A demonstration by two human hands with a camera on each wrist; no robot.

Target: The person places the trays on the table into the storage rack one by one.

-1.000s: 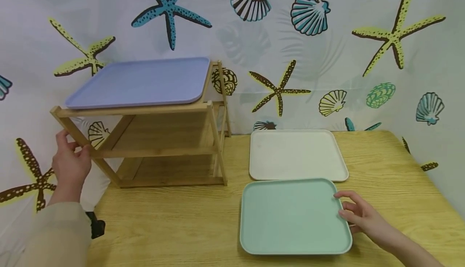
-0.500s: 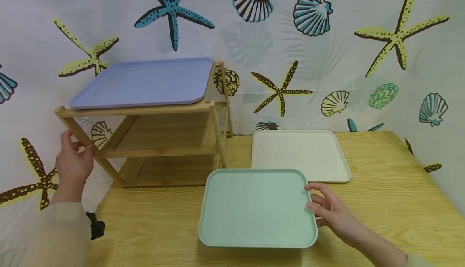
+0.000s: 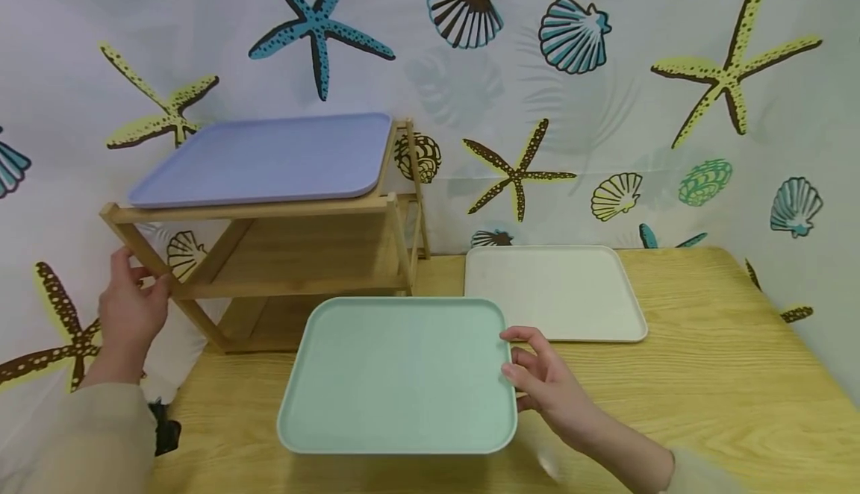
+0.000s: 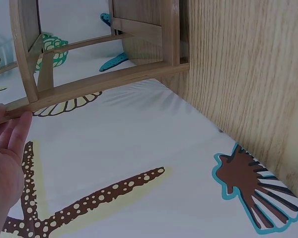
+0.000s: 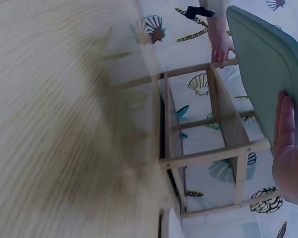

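My right hand (image 3: 547, 382) pinches the right edge of a mint-green tray (image 3: 399, 374), thumb on top and fingers reaching under it. The right wrist view shows the underside of this green tray (image 5: 268, 64) raised over the table. At the left, my left hand (image 3: 133, 307) grips the front left leg of a wooden rack (image 3: 295, 286), near its middle shelf. Seen from the left wrist, the fingers (image 4: 21, 134) wrap that rack post. On the rack's top lies a lavender tray (image 3: 269, 158); the middle shelf below it is bare. The green tray hides part of the lowest shelf.
A white tray (image 3: 558, 292) lies flat on the wood-grain table (image 3: 725, 374), right of the rack. Behind and beside everything hangs a white cloth (image 3: 457, 83) printed with starfish and shells. A small black object (image 3: 166, 428) shows beside the left sleeve.
My right hand has carried the green tray leftward, from in front of the white tray to in front of the rack. My left hand keeps its grip on the rack leg.
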